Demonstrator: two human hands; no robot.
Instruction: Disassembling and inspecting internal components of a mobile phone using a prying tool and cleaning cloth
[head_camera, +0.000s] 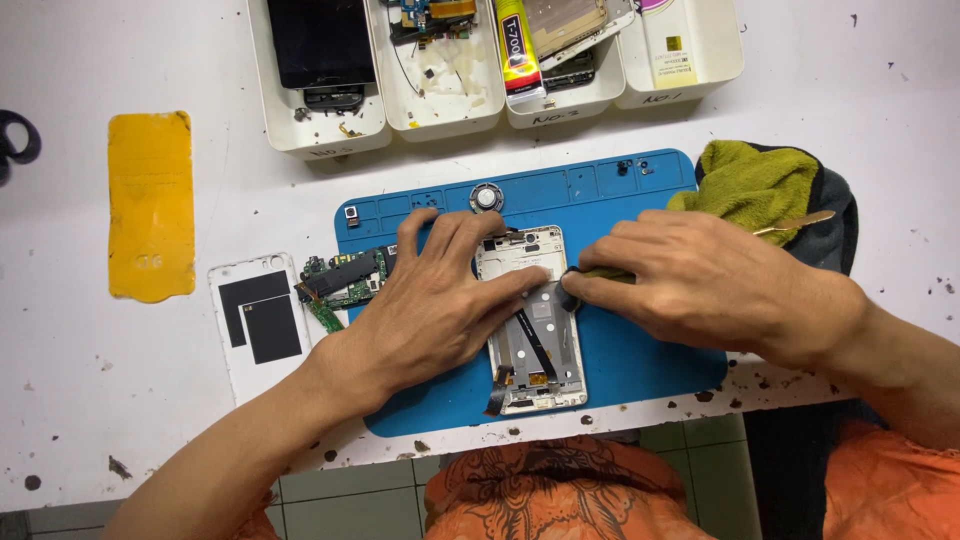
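Note:
An opened phone frame (535, 345), white with a black ribbon cable across it, lies on a blue work mat (640, 360). My left hand (440, 295) rests flat on the frame's left side, fingers pressing on its upper half. My right hand (700, 275) pinches a corner of an olive-green cloth (755, 180) and presses it against the frame's right edge. A metal pry tool (800, 222) pokes out behind my right hand.
A green circuit board (345, 280) lies at the mat's left edge, next to a white back cover (255, 320). A yellow pad (150, 205) sits further left. Several white trays (450, 95) with phone parts and a glue tube (518, 50) line the back.

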